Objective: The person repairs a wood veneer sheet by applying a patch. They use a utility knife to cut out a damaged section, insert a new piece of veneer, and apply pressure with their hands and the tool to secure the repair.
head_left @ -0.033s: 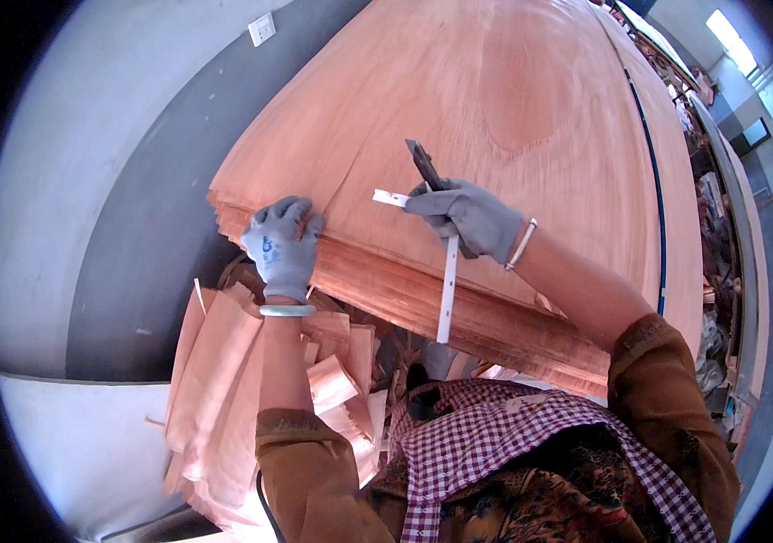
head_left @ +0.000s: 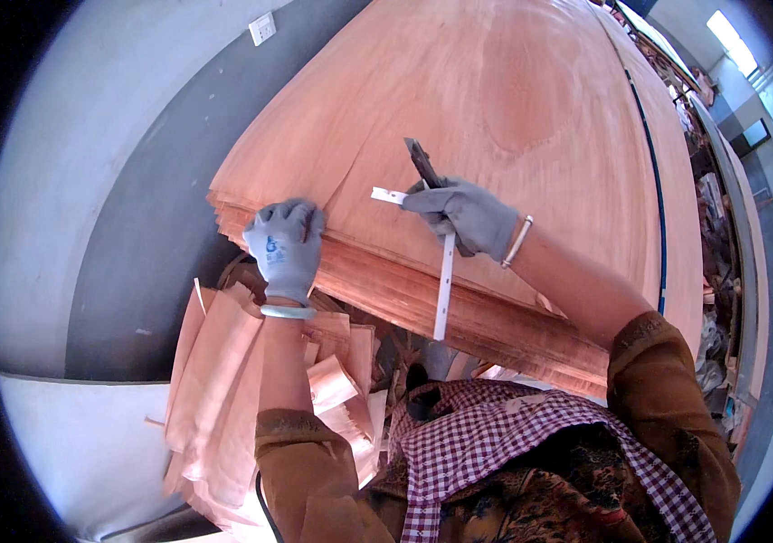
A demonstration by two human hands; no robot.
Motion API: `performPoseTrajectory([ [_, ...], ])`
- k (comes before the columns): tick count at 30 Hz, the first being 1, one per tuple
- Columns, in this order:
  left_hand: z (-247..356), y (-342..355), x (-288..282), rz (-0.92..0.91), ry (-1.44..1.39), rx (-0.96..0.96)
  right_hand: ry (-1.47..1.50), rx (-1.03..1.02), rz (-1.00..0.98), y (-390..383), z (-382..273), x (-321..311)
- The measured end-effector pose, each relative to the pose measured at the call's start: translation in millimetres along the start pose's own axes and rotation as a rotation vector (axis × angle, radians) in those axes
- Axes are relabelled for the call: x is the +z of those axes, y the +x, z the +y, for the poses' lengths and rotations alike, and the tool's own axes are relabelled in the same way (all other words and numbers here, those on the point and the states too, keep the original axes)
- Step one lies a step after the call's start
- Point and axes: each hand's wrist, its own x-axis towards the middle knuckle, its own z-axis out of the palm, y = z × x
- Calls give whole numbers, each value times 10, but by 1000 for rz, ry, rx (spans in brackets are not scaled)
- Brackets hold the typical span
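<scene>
A large stack of reddish wood veneer sheets [head_left: 422,100] lies before me, its layered near edge facing me. My left hand [head_left: 285,249], in a grey glove, has its fingers curled over the top sheet at the near left edge. Above the middle of the stack, my gloved right hand [head_left: 468,217] is closed round a dark utility knife [head_left: 422,163], whose tip points up and left. That same hand holds a white strip with small holes [head_left: 443,290]; one end sticks out left and a longer part hangs down past the stack's edge. Palm and grip are partly hidden.
Loose veneer offcuts [head_left: 223,380] are heaped below the stack at the left. A grey and white wall [head_left: 133,244] with a socket [head_left: 262,29] stands on the left. A dark blue band [head_left: 649,154] runs along the stack's right part. Clutter and boards [head_left: 716,290] line the right.
My left hand's fingers have drawn slightly closer together at the sheet's edge. My right hand, with the knife and strip, has shifted very slightly left.
</scene>
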Motion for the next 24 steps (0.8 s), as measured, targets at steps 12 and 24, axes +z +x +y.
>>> performPoseTrajectory([
  [12,76,67,-4,253,-82,-31,20,82,35,578,-110,655],
  [24,-2,15,89,299,-96,66,160,5,72,650,-16,760],
])
